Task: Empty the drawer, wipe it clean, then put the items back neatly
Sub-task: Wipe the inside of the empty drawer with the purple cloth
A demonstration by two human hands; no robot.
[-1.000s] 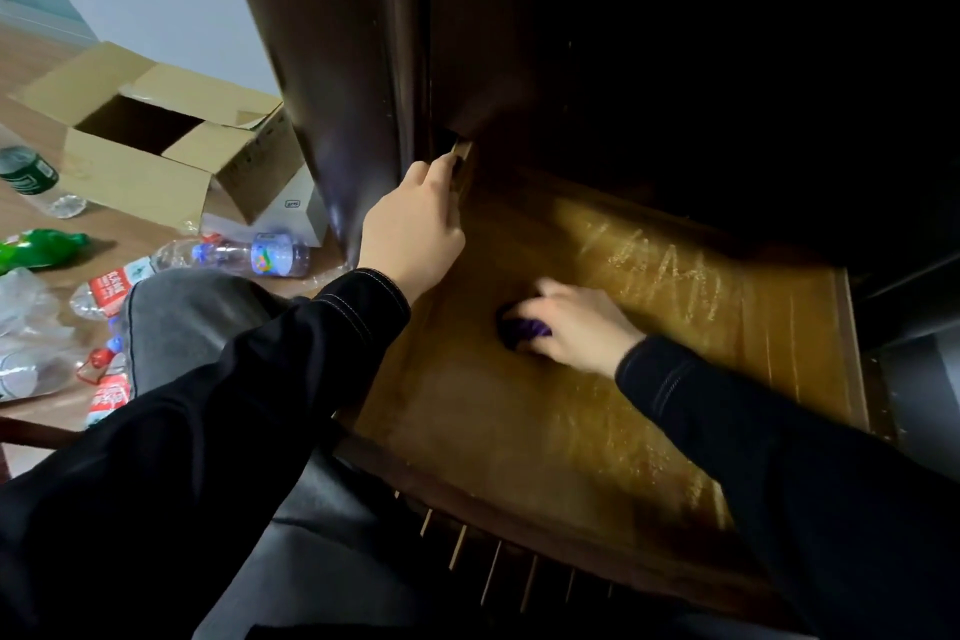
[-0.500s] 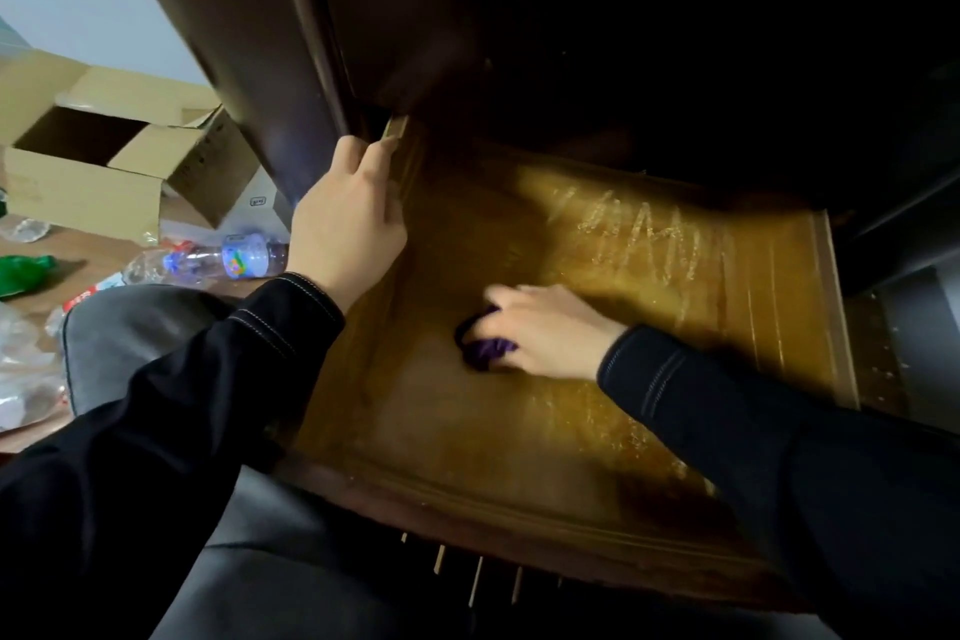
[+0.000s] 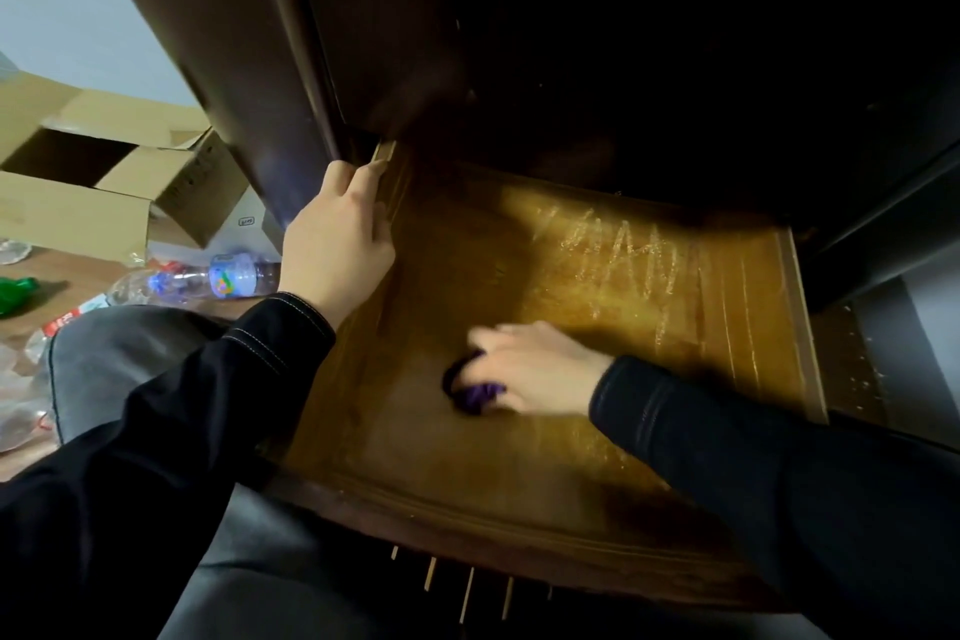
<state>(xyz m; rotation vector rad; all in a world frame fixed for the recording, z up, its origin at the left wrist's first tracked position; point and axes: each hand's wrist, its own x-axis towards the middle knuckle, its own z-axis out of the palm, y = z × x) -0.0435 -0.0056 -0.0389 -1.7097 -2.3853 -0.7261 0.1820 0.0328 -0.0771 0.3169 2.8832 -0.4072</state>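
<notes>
Currently one drawer (image 3: 415, 442) is seen, standing out of a dark cabinet (image 3: 249, 42), and only one purple cloth (image 3: 475, 395) is carried on its bottom. Two hands are counted. The left hand (image 3: 337, 244) is set on the drawer's left edge near the far left corner, its grip closed round the top of the side wall. The right hand (image 3: 540, 369) is laid near the middle of the bottom, its grip closed on the bunched cloth, which is pressed to the wood. Most of the cloth is hidden under the fingers and blurred. The drawer's bottom is golden-brown wood, marked with pale zigzag streaks (image 3: 623, 255) toward the far right corner; its far edge is lost in shadow. On the floor at the left, one open cardboard box (image 3: 78, 203), one clear bottle (image 3: 208, 276) and one green bottle (image 3: 13, 294), cut off by the frame, are made out. Further crushed plastic cannot be counted.
</notes>
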